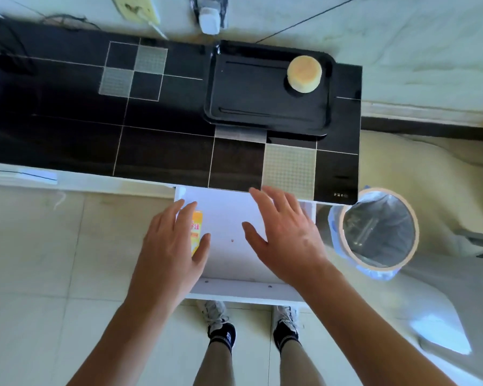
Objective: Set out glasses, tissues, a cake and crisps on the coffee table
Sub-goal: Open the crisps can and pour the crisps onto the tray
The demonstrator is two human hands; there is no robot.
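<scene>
From the head view, both hands are hovering over a pulled-out white drawer [229, 227] below the black tiled bench [162, 140]: the left hand [170, 240] is spreading its fingers, grip apart, over a yellow packet [196, 232] (probably the crisps, though the print is too small to read), and the right hand [285, 232] is hanging open beside it, holding nothing. The cake [304, 74] is sitting in the far right corner of a black tray [251, 107] on the bench. The left fingers should be closing lightly on the packet's edges, so nothing inside gets crushed.
</scene>
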